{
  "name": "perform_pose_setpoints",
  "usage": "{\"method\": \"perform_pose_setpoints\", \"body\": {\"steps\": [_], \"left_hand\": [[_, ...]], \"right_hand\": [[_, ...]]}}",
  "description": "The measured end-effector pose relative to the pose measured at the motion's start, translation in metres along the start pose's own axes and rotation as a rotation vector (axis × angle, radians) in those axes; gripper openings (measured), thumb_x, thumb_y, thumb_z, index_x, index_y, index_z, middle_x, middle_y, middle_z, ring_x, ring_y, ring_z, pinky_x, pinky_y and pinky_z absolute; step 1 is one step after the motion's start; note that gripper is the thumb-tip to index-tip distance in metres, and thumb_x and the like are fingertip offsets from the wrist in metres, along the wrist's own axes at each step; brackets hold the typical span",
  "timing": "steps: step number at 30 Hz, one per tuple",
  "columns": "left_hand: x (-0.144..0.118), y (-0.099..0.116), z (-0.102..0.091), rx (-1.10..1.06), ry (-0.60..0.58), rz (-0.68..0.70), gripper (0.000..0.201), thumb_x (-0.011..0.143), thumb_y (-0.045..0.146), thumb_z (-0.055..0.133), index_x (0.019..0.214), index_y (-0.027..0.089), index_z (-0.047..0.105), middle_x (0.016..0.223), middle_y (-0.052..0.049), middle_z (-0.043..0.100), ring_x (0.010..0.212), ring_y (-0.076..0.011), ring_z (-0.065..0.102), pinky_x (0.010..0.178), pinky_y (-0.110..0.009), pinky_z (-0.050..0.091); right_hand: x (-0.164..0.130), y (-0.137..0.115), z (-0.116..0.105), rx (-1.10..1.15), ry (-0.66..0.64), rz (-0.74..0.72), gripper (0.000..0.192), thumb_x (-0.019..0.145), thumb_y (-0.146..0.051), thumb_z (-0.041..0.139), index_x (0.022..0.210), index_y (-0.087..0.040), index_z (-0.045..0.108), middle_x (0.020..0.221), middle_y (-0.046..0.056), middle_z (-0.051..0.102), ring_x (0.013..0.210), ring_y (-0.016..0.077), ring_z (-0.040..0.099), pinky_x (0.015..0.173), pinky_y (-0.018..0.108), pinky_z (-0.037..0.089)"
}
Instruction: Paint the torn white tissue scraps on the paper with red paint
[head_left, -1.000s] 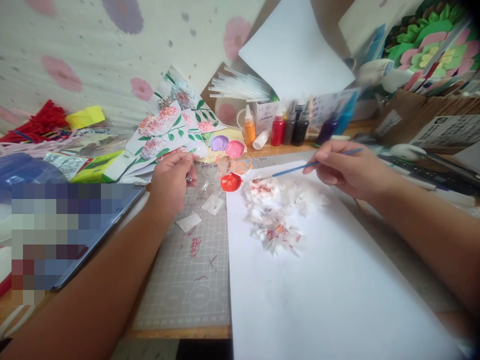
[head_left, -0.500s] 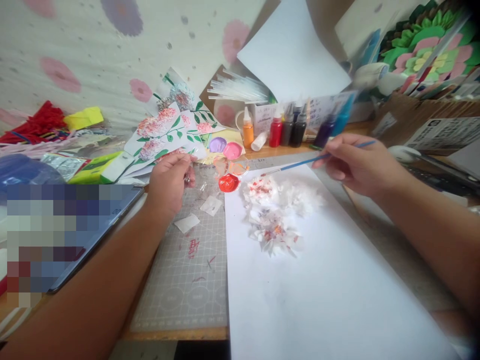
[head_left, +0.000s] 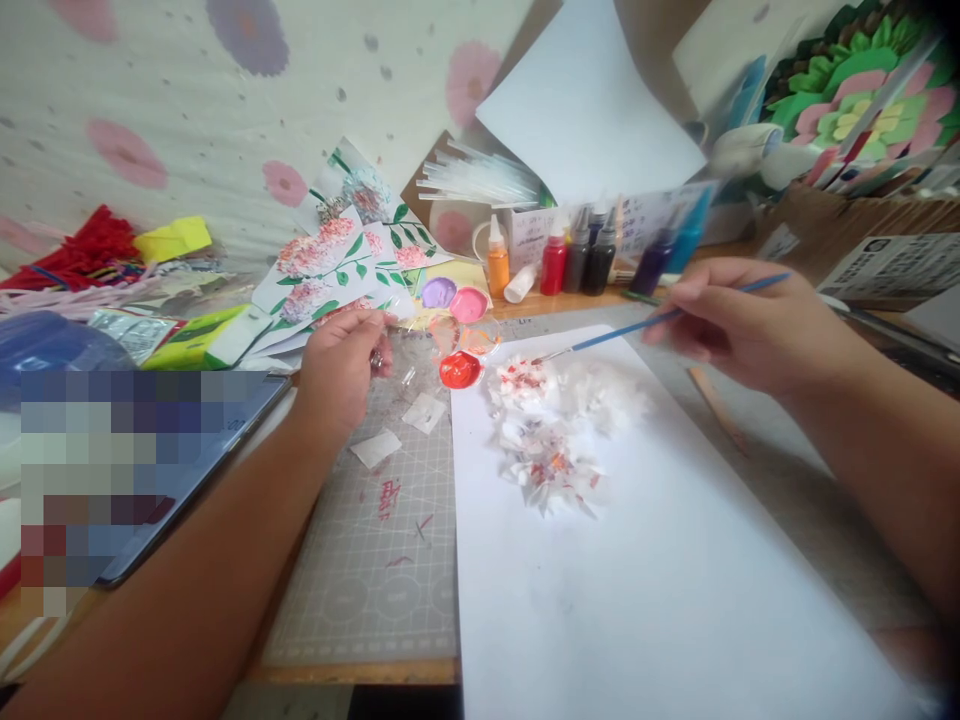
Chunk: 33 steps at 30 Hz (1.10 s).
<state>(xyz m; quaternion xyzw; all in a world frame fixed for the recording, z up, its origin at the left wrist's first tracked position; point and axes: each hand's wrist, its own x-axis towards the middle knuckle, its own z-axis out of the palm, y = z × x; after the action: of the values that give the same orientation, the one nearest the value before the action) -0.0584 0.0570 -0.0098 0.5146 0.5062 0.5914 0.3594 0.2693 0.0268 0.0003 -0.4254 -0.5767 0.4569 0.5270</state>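
Left hand (head_left: 339, 372) loosely curled, right hand (head_left: 739, 325) pinching, forearms extended.

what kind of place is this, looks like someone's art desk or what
Most likely a home craft or painting desk. A right hand holds a thin blue brush over white paper, a row of paint bottles stands behind, and a gridded cutting mat covers the desk.
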Motion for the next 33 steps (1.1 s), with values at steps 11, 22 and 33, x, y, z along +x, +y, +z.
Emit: {"method": "perform_pose_setpoints", "body": {"steps": [11, 22, 33], "left_hand": [[0.0, -0.001, -0.001, -0.011, 0.002, 0.035, 0.008, 0.075, 0.022, 0.058, 0.069, 0.018, 0.061, 0.045, 0.003, 0.045, 0.043, -0.0079, 0.042, 0.039, -0.018, 0.034], [0.0, 0.001, -0.001, -0.012, -0.023, 0.032, 0.013, 0.074, 0.029, 0.062, 0.066, 0.019, 0.06, 0.046, 0.002, 0.045, 0.043, -0.0076, 0.042, 0.038, -0.019, 0.033], [-0.002, 0.004, -0.001, -0.027, -0.024, 0.026, 0.01, 0.074, 0.027, 0.061, 0.068, 0.019, 0.061, 0.046, 0.003, 0.045, 0.041, -0.0071, 0.041, 0.039, -0.019, 0.033]], "right_hand": [[-0.003, 0.004, 0.025, -0.088, -0.094, 0.005, 0.036, 0.07, -0.046, 0.068, 0.067, -0.012, 0.056, 0.068, 0.005, 0.065, 0.045, 0.0046, 0.049, 0.039, 0.017, 0.033], [-0.002, 0.003, 0.02, -0.064, -0.022, -0.025, 0.037, 0.067, -0.049, 0.069, 0.066, -0.015, 0.055, 0.065, 0.003, 0.066, 0.044, 0.0058, 0.052, 0.039, 0.017, 0.037], [-0.002, 0.0, 0.013, -0.03, -0.052, 0.014, 0.04, 0.062, -0.051, 0.072, 0.063, -0.015, 0.056, 0.057, 0.002, 0.063, 0.043, 0.0082, 0.053, 0.039, 0.018, 0.039]]}}
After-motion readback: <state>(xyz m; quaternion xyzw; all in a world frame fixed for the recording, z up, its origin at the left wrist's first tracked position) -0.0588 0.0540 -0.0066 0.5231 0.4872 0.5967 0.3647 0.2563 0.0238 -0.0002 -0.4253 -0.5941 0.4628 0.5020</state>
